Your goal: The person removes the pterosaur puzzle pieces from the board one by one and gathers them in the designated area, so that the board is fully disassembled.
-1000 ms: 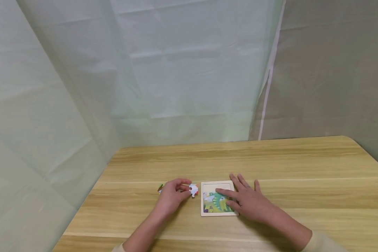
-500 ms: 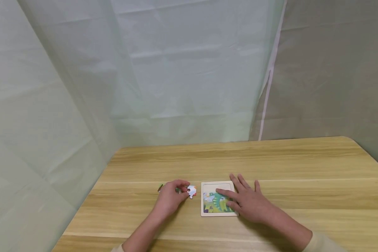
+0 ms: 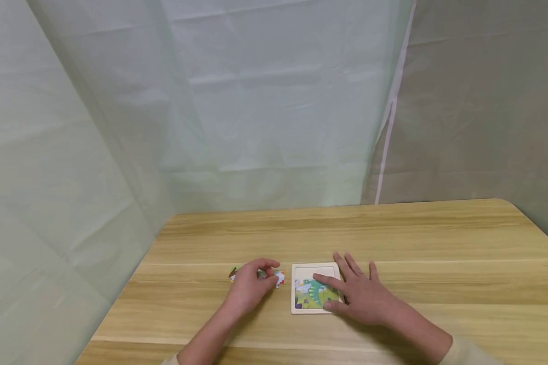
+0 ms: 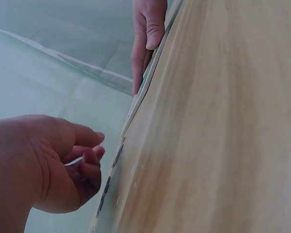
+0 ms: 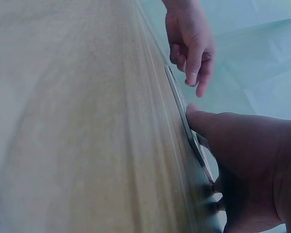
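My left hand [image 3: 251,284] hovers just over the loose jigsaw pieces left of the tray. Its fingers curl loosely, and nothing shows between them in the left wrist view. Partly under its fingertips lies a white, red and blue puzzle piece [image 3: 280,278]. Another piece with green and brown [image 3: 232,274] peeks out at the hand's left side. The wooden puzzle tray [image 3: 294,289] has a green dinosaur picture [image 3: 316,292] in its lower part; bare wood shows along the top. My right hand [image 3: 363,296] rests with spread fingers on the tray's right side, thumb and forefinger over the picture.
A wood-grain table [image 3: 415,243] carries everything, its far edge meeting pale hanging cloth [image 3: 274,126]. Edge-on in the left wrist view, the loose pieces [image 4: 104,194] lie flat on the tabletop.
The white puzzle piece shifted slightly left in my left fingers, which now sit above it, apart from it. My right thumb has slid a little left and down on the picture.
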`<state>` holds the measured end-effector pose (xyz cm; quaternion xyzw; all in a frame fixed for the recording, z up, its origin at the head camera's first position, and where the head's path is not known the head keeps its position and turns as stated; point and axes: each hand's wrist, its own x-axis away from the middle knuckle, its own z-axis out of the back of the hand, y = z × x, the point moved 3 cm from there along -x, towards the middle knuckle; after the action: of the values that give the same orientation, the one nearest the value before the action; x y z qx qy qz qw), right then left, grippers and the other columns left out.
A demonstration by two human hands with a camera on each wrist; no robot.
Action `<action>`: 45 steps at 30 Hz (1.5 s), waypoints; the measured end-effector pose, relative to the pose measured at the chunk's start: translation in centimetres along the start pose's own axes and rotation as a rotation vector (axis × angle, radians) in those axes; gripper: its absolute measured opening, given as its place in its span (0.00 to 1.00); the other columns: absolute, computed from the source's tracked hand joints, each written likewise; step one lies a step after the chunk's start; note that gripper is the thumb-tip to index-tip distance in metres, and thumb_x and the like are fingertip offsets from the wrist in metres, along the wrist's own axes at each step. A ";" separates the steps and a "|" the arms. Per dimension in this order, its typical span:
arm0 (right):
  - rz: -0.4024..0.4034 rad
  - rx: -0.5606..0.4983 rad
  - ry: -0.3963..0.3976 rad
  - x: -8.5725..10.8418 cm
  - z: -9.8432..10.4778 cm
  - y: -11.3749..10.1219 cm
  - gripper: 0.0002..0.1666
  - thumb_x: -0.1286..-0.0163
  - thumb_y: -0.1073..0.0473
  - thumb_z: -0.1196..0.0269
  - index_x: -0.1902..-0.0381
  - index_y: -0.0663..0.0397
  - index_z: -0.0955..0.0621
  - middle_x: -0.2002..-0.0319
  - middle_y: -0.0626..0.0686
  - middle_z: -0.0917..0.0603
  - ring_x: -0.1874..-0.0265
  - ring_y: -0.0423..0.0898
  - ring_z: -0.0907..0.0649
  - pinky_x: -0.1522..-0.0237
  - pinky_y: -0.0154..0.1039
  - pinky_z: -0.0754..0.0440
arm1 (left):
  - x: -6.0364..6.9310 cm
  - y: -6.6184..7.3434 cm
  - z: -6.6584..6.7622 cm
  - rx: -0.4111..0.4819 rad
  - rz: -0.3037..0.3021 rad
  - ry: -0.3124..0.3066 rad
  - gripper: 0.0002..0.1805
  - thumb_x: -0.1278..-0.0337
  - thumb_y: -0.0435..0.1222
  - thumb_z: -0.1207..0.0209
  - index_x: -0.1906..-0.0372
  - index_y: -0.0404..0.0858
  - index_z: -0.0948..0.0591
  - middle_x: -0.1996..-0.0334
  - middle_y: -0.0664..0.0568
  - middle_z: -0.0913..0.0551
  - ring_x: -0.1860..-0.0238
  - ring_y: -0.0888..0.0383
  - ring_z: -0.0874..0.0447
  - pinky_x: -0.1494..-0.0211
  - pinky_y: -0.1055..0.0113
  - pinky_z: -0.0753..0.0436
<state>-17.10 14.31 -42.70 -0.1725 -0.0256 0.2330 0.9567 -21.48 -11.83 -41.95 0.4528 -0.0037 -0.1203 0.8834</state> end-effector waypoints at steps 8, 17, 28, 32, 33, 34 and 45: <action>-0.005 -0.007 -0.014 -0.1 -0.2 0.1 0.39 0.33 0.26 0.43 0.26 0.23 0.31 0.21 0.64 0.49 0.23 0.66 0.50 0.38 0.82 0.55 | 0.2 0.4 -1.0 0.018 -0.015 -0.108 0.13 0.43 0.30 0.33 0.53 0.36 0.15 0.69 0.55 0.20 0.74 0.59 0.26 0.72 0.71 0.27; -0.020 -0.007 -0.018 -0.3 -0.3 0.2 0.39 0.33 0.26 0.43 0.26 0.23 0.31 0.21 0.63 0.51 0.23 0.65 0.52 0.37 0.81 0.57 | 0.4 1.4 -2.6 0.035 -0.040 -0.204 0.14 0.42 0.32 0.32 0.51 0.36 0.16 0.72 0.58 0.20 0.74 0.63 0.26 0.70 0.72 0.27; -0.012 -0.025 -0.022 0.0 0.1 0.0 0.39 0.32 0.27 0.43 0.26 0.25 0.31 0.21 0.64 0.51 0.23 0.66 0.51 0.38 0.82 0.57 | 0.6 1.9 -3.6 -0.005 -0.017 -0.221 0.17 0.44 0.31 0.31 0.49 0.33 0.16 0.77 0.57 0.22 0.79 0.63 0.30 0.76 0.72 0.33; -0.015 -0.033 -0.025 0.0 0.1 0.0 0.39 0.32 0.27 0.43 0.26 0.25 0.31 0.21 0.65 0.51 0.23 0.66 0.51 0.38 0.82 0.58 | 0.6 2.0 -3.6 -0.027 -0.006 -0.218 0.15 0.44 0.31 0.31 0.51 0.34 0.16 0.77 0.57 0.22 0.79 0.63 0.31 0.76 0.72 0.33; -0.015 -0.033 -0.025 0.0 0.1 0.1 0.39 0.32 0.27 0.43 0.26 0.25 0.31 0.21 0.65 0.51 0.23 0.66 0.51 0.38 0.82 0.57 | 0.6 2.0 -3.6 -0.034 -0.004 -0.217 0.15 0.44 0.31 0.30 0.51 0.34 0.16 0.77 0.57 0.22 0.79 0.63 0.30 0.76 0.72 0.33; -0.015 -0.033 -0.026 0.0 0.0 0.1 0.39 0.32 0.27 0.43 0.26 0.25 0.31 0.21 0.65 0.51 0.23 0.66 0.51 0.38 0.82 0.57 | 0.6 2.0 -3.6 -0.038 -0.002 -0.216 0.15 0.44 0.31 0.30 0.52 0.34 0.16 0.77 0.57 0.22 0.79 0.63 0.30 0.76 0.71 0.33; -0.015 -0.027 -0.025 -0.2 0.0 0.0 0.37 0.32 0.27 0.42 0.27 0.24 0.30 0.21 0.65 0.50 0.23 0.66 0.50 0.39 0.82 0.56 | 0.6 2.1 -3.7 -0.044 -0.009 -0.183 0.12 0.45 0.29 0.30 0.55 0.38 0.17 0.77 0.57 0.23 0.77 0.62 0.29 0.72 0.71 0.30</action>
<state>-17.26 14.27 -42.72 -0.1825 -0.0420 0.2273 0.9557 -20.03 -7.78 -42.51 0.4206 -0.0798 -0.1651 0.8885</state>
